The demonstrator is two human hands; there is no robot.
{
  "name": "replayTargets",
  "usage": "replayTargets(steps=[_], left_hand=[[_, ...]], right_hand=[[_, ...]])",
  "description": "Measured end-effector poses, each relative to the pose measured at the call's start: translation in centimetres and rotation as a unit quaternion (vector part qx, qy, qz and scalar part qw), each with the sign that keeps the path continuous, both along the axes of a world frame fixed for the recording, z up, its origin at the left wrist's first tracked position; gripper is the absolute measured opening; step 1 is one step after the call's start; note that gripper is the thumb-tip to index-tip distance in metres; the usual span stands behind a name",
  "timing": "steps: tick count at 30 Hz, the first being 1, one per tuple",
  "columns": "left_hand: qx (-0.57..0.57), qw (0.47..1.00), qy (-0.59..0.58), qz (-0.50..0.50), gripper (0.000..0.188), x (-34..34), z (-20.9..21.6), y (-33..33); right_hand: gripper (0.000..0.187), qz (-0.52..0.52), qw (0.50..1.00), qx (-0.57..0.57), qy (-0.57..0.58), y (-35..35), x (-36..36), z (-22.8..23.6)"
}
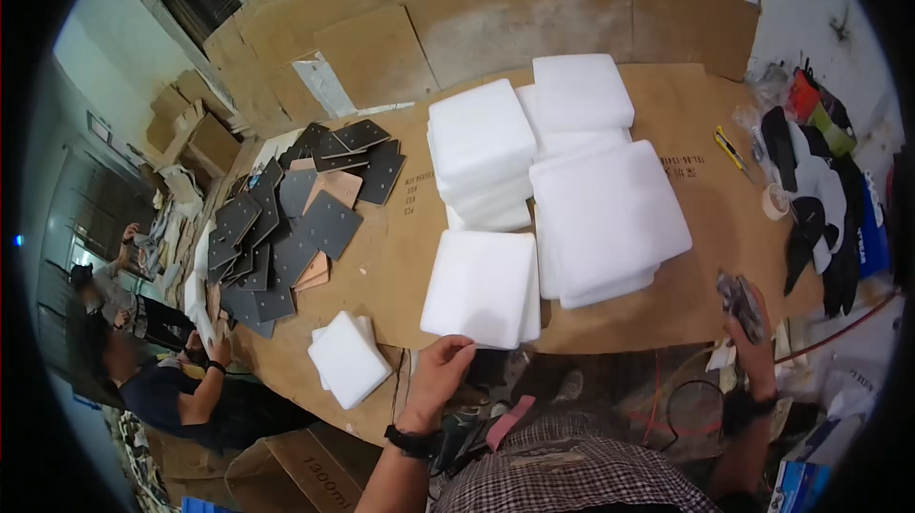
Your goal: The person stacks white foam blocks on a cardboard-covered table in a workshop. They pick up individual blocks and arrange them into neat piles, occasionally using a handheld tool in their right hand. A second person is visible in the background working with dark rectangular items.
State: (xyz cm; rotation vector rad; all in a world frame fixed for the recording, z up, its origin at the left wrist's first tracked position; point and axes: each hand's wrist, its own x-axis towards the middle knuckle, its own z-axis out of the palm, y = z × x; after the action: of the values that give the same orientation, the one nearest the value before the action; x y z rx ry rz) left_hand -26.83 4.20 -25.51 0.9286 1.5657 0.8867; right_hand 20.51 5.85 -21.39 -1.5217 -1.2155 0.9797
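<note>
My left hand (440, 381) is at the near edge of a white foam pad (479, 284), its fingers closed at the front edge of the pad. That pad lies on another one, at the table's front edge. My right hand (753, 346) is raised off to the right, wrapped around a grey metallic hand tool (742, 305) whose exact kind I cannot make out. Behind the near pad stand a stack of thick white foam pads (484, 132), a larger stack (610, 213) to its right and another stack (583, 92) at the back.
Dark square boards (329, 224) with small holes lie piled on the left of the cardboard-covered table (391, 270). Two white pads (349, 360) sit at the front left. On the right are a yellow cutter knife (732, 148), a tape roll (776, 200) and dark gloves (810, 227). A co-worker (181, 394) stands at left.
</note>
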Motion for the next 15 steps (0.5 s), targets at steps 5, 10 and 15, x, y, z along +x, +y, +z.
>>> replayTargets(steps=[5, 10, 15], left_hand=[[0.218, 0.898, 0.38, -0.037, 0.082, -0.9, -1.7, 2.5], [0.176, 0.912, 0.353, -0.115, 0.101, -3.6, -5.6, 2.5], [0.223, 0.907, 0.347, -0.084, 0.086, -2.4, -5.3, 1.7]], right_hand=[[0.062, 0.153, 0.985, -0.034, 0.078, -7.4, -9.1, 9.7], [0.064, 0.237, 0.961, -0.001, 0.145, -10.7, -16.5, 10.7], [0.061, 0.208, 0.952, 0.006, 0.224, -12.0, -23.9, 10.2]])
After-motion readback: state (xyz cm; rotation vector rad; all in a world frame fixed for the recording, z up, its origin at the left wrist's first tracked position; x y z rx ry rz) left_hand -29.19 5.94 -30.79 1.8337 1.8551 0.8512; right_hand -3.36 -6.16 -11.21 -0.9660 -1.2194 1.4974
